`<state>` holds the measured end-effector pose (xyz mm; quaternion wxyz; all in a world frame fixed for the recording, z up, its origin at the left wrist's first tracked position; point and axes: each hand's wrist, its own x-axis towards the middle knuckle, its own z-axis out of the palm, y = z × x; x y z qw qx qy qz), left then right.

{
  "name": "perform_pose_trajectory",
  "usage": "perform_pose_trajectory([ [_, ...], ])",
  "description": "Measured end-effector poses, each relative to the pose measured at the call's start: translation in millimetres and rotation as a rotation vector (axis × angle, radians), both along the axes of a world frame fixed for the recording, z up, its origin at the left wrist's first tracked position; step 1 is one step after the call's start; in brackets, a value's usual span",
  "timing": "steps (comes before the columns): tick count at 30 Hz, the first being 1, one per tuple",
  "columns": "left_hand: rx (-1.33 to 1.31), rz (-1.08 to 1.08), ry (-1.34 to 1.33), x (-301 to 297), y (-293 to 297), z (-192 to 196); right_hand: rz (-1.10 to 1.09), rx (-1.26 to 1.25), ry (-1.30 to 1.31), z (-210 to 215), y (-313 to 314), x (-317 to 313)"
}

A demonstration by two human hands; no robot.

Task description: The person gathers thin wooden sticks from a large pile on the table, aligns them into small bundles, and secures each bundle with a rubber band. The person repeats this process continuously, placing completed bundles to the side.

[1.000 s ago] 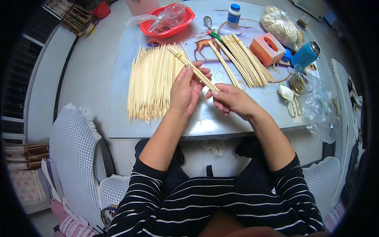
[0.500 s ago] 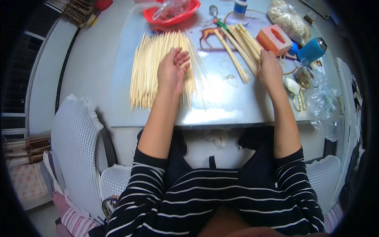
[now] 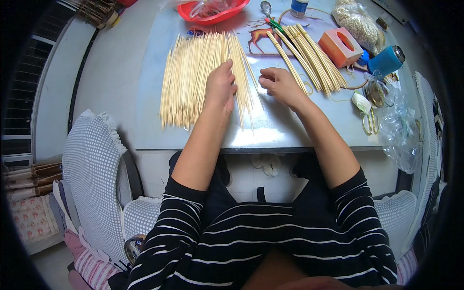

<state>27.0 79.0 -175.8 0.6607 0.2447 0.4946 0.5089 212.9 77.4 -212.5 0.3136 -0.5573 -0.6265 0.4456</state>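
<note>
A wide, loose pile of thin bamboo skewers (image 3: 191,82) lies on the table's left half. Over its right part rests my left hand (image 3: 222,87), fingers half bent and thumb up, with nothing seen in its grip. Some skewers (image 3: 240,79) stick out to the right of that hand. Across a narrow gap, my right hand (image 3: 282,87) hovers with bent, slightly parted fingers pointing left, holding nothing visible. Behind and right of it lie bundled skewers (image 3: 314,58) in a slanted row, with one slimmer bundle (image 3: 287,60) on their left.
A red basin (image 3: 212,17) with a plastic bag stands at the back. To the right are a tissue box (image 3: 333,53), a blue bottle (image 3: 386,60), a bag of pale pieces (image 3: 357,24), scissors (image 3: 369,121) and a clear plastic bag (image 3: 401,135). Yellowish rubber bands (image 3: 307,84) lie near the bundles.
My right hand has let go of the bundle at the right and moved left toward the pile. My left hand has shifted slightly right, its fingers bending more; skewers at the pile's right edge have moved.
</note>
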Motion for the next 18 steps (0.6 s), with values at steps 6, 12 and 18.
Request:
perform_pose_trajectory([
  [6, -0.063, -0.068, -0.069, 19, -12, -1, -0.070, -0.010, 0.022, -10, 8, -11],
  [12, -0.118, -0.143, -0.190, 17, -10, -19, -0.142, 0.135, -0.313, 1, 2, -20],
  [18, -0.079, -0.138, -0.103, 28, -16, -9, -0.168, 0.123, -0.309, -14, 14, -5],
])
